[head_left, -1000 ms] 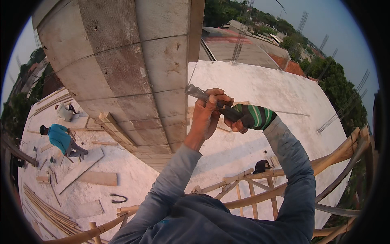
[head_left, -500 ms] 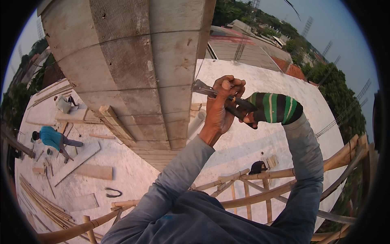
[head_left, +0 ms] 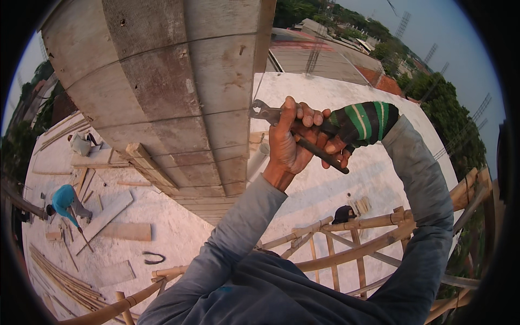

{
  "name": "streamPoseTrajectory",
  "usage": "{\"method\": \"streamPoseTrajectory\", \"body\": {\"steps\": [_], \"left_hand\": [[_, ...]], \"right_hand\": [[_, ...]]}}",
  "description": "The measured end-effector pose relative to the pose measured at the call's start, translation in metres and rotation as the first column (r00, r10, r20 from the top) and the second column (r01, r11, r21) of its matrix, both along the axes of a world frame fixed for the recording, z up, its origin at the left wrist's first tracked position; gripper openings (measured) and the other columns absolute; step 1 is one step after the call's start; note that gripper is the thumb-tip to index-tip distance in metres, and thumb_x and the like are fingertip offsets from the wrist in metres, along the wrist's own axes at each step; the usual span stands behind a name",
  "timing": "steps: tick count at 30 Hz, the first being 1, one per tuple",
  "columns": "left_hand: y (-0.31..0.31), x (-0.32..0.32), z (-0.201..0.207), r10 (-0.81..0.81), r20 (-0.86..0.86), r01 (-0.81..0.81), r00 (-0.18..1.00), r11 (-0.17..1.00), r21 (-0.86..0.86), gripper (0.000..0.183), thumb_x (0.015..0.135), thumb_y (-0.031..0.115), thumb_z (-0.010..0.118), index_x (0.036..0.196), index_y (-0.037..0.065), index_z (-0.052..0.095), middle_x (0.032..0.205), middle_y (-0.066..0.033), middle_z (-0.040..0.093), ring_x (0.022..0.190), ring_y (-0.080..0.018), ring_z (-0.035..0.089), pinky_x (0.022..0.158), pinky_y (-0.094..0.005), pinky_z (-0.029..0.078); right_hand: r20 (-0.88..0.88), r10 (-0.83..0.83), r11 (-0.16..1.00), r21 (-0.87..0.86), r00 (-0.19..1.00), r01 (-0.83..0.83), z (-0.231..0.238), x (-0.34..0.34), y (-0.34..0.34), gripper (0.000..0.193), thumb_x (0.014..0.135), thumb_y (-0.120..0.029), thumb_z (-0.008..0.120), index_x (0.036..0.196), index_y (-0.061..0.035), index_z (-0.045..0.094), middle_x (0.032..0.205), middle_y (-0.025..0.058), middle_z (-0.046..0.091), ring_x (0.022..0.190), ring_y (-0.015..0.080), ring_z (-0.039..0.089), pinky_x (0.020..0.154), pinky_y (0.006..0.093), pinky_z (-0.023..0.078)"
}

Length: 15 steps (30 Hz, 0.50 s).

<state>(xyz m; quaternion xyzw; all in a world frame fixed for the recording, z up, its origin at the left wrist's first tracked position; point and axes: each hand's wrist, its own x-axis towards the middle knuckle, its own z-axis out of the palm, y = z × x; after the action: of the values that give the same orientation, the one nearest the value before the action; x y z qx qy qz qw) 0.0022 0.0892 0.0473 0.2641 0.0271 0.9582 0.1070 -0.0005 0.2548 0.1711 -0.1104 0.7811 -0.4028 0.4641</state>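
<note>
A pair of dark metal pincers (head_left: 272, 113) is held out before me, its jaws beside the right edge of the tall board-clad column (head_left: 227, 86). My left hand (head_left: 292, 132) is wrapped round the pincers below the jaws, thumb pointing up. Behind it, my right hand (head_left: 346, 132), in a green and black striped covering with bare fingertips, grips the handles. One handle slants down below the fingers. A thin wire (head_left: 260, 86) runs by the column's edge down toward the jaws; whether they bite on it I cannot tell.
Wires band the column, and a wood block (head_left: 154, 165) juts from its lower side. Bamboo rails (head_left: 357, 246) surround me. On the pale slab far below, a person in blue (head_left: 64, 200) bends over boards (head_left: 127, 229); another person (head_left: 81, 143) crouches beyond. Bamboo poles (head_left: 65, 276) lie at left.
My right hand and elbow have shifted right, and the pincers' handles sit differently in its fingers. The jaws remain by the column's edge. The person in blue has bent lower.
</note>
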Motion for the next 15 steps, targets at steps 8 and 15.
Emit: {"method": "streamPoseTrajectory", "body": {"steps": [8,15], "left_hand": [[0.003,0.008,0.017,0.138,0.222,-0.113,0.965,0.986,-0.12,0.037,0.103,0.036,0.063,0.077,0.016,0.046,0.064,0.0013,0.046,0.068,-0.0181,0.054,0.082,-0.044,0.053],[0.003,0.015,0.017,0.265,0.36,-0.163,0.895,0.943,-0.289,0.032,0.102,0.028,0.061,0.079,0.013,0.046,0.065,-0.0005,0.046,0.066,-0.0192,0.054,0.074,-0.0416,0.053]], "right_hand": [[-0.953,0.026,0.952,0.116,0.303,0.284,-0.025,0.072,-0.02,0.068,0.075,-0.034,0.091,0.124,0.0036,0.065,0.096,0.0151,0.072,0.084,0.0283,0.07,0.078,0.0377,0.056],[-0.924,0.344,0.797,0.192,-0.169,0.573,-0.109,0.071,-0.036,0.066,0.078,-0.025,0.078,0.131,0.0044,0.051,0.115,0.0201,0.061,0.098,0.0368,0.062,0.088,0.0464,0.049]]}}
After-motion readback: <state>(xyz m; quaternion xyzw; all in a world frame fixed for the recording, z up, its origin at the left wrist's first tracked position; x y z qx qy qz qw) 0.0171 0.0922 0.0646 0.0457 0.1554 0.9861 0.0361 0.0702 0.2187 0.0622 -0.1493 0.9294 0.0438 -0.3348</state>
